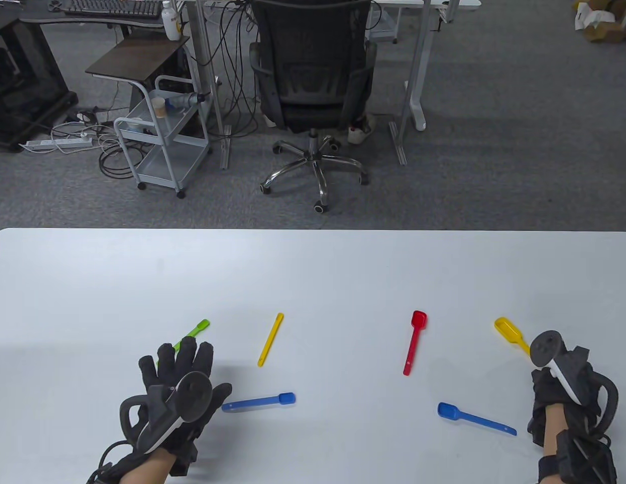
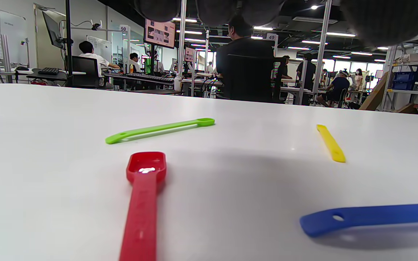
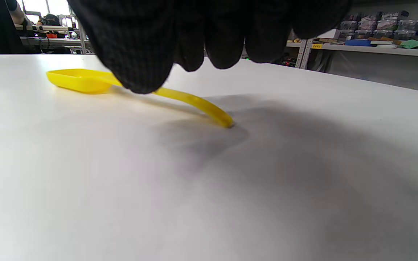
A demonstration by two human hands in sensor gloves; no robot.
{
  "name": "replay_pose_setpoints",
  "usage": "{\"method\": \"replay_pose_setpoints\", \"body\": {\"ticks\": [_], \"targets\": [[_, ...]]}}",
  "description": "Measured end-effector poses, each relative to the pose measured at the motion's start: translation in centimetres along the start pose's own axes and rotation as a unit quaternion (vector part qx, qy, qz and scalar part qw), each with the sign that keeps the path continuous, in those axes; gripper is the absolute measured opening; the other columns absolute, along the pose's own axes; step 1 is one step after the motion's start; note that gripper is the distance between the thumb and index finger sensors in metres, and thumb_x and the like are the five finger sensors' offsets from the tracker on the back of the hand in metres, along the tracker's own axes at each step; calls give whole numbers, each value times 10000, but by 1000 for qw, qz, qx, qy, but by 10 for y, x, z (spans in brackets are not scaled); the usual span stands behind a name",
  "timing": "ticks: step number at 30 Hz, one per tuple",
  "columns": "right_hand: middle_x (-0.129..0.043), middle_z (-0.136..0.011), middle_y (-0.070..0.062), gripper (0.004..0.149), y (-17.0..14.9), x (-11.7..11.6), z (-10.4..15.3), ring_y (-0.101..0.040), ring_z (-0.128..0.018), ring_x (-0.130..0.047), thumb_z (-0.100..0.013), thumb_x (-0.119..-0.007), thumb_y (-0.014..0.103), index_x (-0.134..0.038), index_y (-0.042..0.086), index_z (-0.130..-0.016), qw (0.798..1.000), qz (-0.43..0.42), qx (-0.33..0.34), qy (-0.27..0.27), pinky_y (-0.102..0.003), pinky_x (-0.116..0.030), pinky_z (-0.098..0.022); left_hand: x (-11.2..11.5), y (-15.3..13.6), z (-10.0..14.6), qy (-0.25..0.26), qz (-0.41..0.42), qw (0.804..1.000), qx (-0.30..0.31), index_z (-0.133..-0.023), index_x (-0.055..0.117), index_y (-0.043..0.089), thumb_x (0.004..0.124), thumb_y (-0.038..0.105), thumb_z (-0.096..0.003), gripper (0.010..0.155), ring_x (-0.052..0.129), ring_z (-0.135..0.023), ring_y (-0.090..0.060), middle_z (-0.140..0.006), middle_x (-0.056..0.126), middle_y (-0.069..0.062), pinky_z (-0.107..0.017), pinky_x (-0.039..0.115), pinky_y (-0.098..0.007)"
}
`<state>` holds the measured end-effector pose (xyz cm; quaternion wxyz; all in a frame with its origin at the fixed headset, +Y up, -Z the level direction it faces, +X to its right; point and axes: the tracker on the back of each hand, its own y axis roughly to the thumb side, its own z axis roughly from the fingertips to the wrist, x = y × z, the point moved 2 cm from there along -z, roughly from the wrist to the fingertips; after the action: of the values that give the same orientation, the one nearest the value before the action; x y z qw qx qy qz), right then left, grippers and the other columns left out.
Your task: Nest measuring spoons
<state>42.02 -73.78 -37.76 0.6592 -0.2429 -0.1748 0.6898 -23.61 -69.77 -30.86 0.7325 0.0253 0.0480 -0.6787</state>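
Several coloured measuring spoons lie apart on the white table [image 1: 313,272]. My left hand [image 1: 181,360] hovers with fingers spread over the handle of a green spoon [image 1: 195,331], holding nothing. The left wrist view shows the green spoon [image 2: 158,129], a red spoon [image 2: 143,203] right below the hand, a thin yellow spoon [image 2: 330,143] and a blue spoon's handle [image 2: 372,216]. In the table view lie the thin yellow spoon [image 1: 271,339], the blue spoon [image 1: 260,401], another red spoon [image 1: 414,343] and a second blue spoon [image 1: 474,418]. My right hand [image 1: 550,375] hangs over the handle of a yellow scoop [image 1: 507,327], whose handle [image 3: 194,103] lies free under the fingertips [image 3: 194,36].
The table's far edge [image 1: 313,231] runs across the middle of the table view. Beyond it stand an office chair [image 1: 313,75], a small cart [image 1: 161,136] and desk legs on grey carpet.
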Motion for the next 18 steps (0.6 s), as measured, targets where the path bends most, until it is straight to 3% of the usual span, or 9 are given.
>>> {"method": "replay_pose_setpoints", "body": {"ticks": [18], "targets": [[-710, -1174, -133, 466, -2, -14, -6, -461, -1035, -706, -455, -877, 311, -863, 197, -907, 999, 36, -7, -15, -631, -587, -717, 0, -1, -1, -2, -1, 1000, -2, -1151, 562, 338, 778, 710, -401, 865, 579, -1169, -502, -1260, 529, -26, -811, 371, -702]]}}
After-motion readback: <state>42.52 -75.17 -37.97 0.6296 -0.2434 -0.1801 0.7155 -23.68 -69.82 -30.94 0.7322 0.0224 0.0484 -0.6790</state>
